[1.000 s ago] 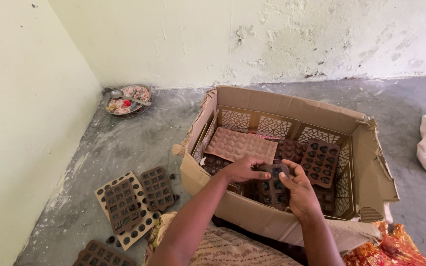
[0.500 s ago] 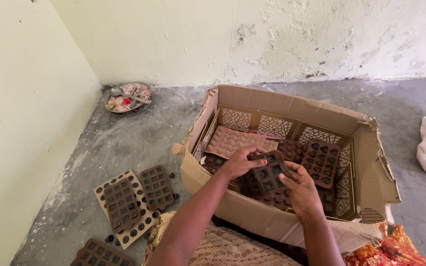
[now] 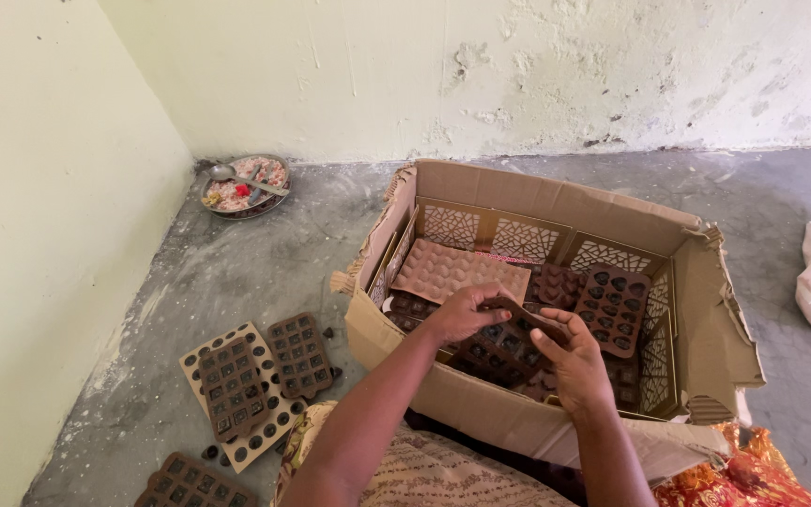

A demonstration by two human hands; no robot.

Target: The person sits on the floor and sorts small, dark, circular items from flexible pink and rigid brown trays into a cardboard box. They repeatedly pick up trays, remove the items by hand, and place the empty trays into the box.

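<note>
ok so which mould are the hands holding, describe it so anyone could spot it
Start at the torn cardboard box on the grey floor. Over its near edge, the left hand and right hand grip a dark brown mould. It alone is lifted and tilted; the others lie flat.

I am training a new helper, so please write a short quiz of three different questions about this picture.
1. True or false: both hands hold the brown mould over the cardboard box.
2. What lies in the metal plate by the wall? A) a spoon B) a knife
3. Which hand is nearer the floor moulds?

Key: 1 true, left hand and right hand grip it. 2 A. 3 left.
</note>
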